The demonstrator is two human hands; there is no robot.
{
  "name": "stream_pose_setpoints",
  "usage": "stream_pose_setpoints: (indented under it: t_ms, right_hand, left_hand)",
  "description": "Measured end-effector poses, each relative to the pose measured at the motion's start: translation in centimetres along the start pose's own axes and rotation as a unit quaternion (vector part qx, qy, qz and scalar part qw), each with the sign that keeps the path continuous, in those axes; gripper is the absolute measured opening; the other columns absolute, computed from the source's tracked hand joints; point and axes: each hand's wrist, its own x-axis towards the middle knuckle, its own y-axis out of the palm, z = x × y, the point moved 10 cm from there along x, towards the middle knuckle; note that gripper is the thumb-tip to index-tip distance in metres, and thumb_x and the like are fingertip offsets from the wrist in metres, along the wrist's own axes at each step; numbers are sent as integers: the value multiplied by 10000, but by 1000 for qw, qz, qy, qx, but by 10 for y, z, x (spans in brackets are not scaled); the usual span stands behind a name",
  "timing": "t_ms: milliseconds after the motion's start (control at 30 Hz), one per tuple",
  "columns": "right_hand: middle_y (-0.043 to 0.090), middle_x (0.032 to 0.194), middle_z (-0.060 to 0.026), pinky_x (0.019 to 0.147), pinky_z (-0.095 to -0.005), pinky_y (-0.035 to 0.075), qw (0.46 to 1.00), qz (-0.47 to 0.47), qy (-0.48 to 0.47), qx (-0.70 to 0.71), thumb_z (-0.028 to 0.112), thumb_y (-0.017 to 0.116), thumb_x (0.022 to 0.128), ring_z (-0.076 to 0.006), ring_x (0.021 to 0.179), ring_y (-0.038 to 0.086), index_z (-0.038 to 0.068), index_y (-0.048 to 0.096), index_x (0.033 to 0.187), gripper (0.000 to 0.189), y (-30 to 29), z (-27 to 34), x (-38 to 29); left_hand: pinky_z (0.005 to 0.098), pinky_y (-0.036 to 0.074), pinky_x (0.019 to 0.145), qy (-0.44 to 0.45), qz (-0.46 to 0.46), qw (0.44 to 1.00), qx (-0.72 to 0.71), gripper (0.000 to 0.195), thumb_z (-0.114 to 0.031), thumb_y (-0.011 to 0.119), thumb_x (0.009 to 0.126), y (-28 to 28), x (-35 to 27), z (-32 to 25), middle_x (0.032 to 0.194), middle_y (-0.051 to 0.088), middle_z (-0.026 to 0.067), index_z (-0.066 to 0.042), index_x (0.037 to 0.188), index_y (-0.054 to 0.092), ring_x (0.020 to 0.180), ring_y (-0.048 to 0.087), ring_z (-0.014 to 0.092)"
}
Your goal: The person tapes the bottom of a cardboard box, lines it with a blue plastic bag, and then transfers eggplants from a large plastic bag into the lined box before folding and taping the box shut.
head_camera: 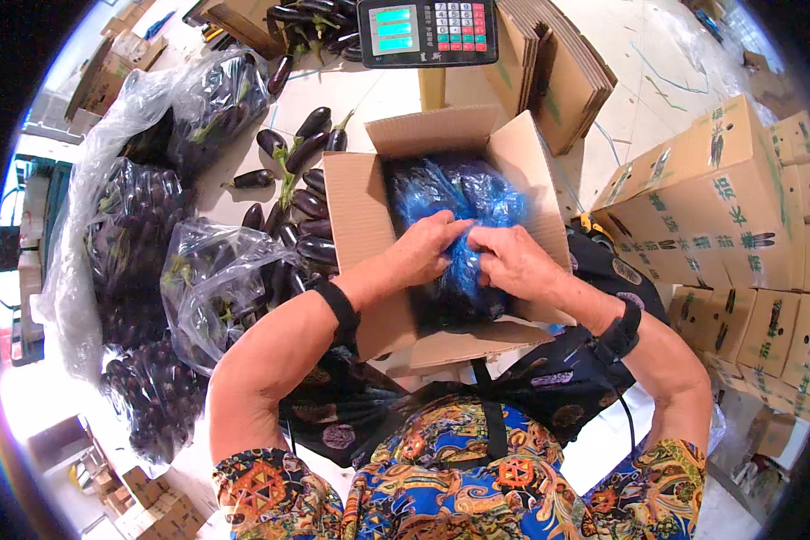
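Observation:
An open cardboard box point(359, 202) with its flaps spread stands before me, holding a blue plastic bag point(439, 185) with dark contents. Above the middle of the box, my left hand point(432, 246) pinches the gathered plastic of the bag. My right hand point(516, 260) grips the same gathered plastic close beside it, with curled fingers. Loose eggplants point(310, 202) lie on the floor left of the box. Nearer my left forearm is a clear plastic bag point(209, 270) with eggplants in it.
A digital scale display point(428, 34) stands beyond the box, with flattened cardboard boxes point(567, 88) to its right. Closed printed cartons point(709, 202) are stacked at the right. Large clear bags of eggplants point(135, 250) line the left side. More eggplants point(317, 20) lie at the top.

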Motion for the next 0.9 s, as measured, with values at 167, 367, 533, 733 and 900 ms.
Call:
stream_pose_setpoints:
  t_ms: [167,367,533,733,900]
  right_hand:
    - [625,715,-172,599,-369,499,995,-43,94,5,51,516,820,-237,628,641,-6,577,873,99,-4,-24,39]
    - [657,937,-210,790,-435,490,973,-70,198,98,126,538,775,-375,910,622,-4,632,918,215,14,-77,36]
    - [534,1033,-234,854,-471,436,988,-68,-50,-128,124,667,733,-422,976,515,11,503,1109,426,14,0,16]
    - [480,1193,-232,923,-441,418,969,-12,-56,-241,38,707,693,-406,1042,475,-62,445,1218,595,40,0,9]
    - [450,1280,-235,977,-412,398,953,-33,-100,-284,56,714,688,-381,1129,454,-72,470,1211,591,46,7,10]
  left_hand:
    - [439,476,715,-4,-64,997,-38,470,38,596,628,2,-7,19,783,561,213,-22,1093,567,785,565,396]
    - [414,498,723,-20,-159,987,1,442,-18,653,645,-24,-11,10,864,611,212,12,1075,558,805,594,424]
    - [427,500,741,-166,-82,972,-143,231,-45,591,691,-22,-3,52,830,636,242,26,906,635,831,626,407]
    - [453,500,748,-128,-81,986,70,321,-39,564,723,-40,11,27,863,623,230,12,1040,548,851,616,391]
    - [471,486,728,-101,-79,960,247,262,-24,592,691,-61,4,23,851,555,195,-39,936,500,833,552,419]
